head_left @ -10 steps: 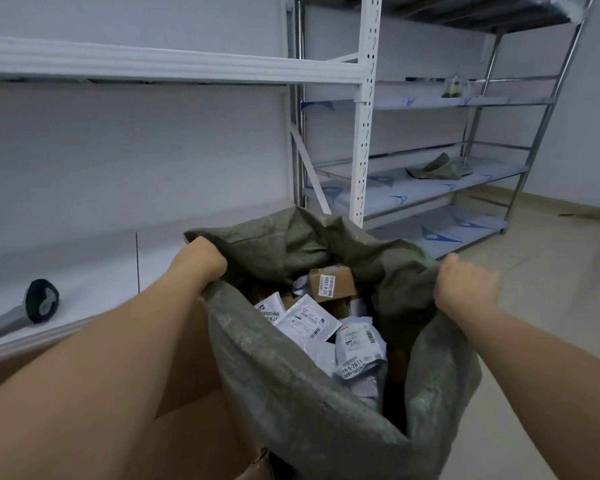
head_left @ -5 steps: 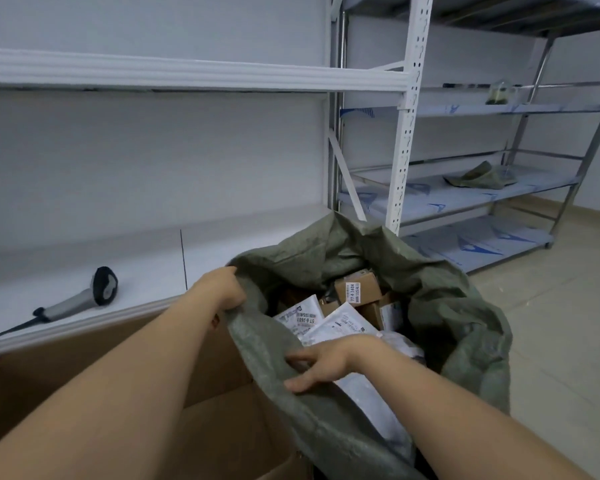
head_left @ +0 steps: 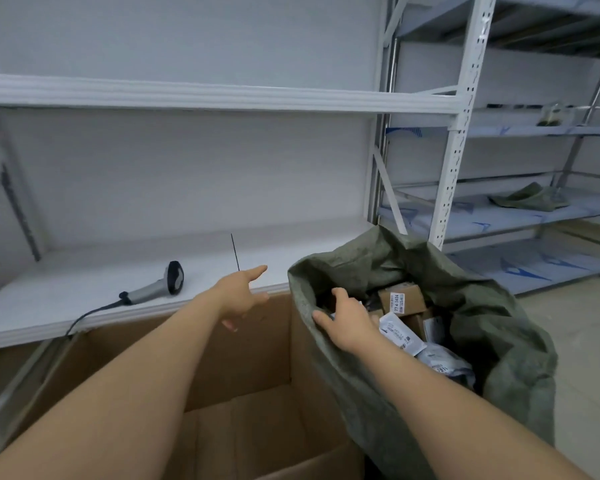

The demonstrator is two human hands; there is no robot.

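A green woven sack [head_left: 499, 341] stands open at the right, filled with several parcels: a small brown labelled box [head_left: 400, 299] and white labelled pouches [head_left: 397, 332]. My right hand [head_left: 347, 320] is at the sack's left rim, thumb lying on the rim and fingers inside the mouth, holding the edge. My left hand [head_left: 243, 296] hovers with straight, spread fingers over the back wall of a big open cardboard box [head_left: 257, 393], touching nothing. The box stands left of the sack, and its inside looks bare.
A grey handheld barcode scanner [head_left: 160, 285] with its cable lies on the white lower shelf [head_left: 66, 306] behind the box. Another shelf board runs above. A metal rack [head_left: 454, 168] at the right holds a folded green sack [head_left: 530, 199]. Floor lies to the right.
My left hand let go of the sack's rim and moved left over the box, fingers spread. My right hand shifted from the near rim to the left rim. The view panned left.
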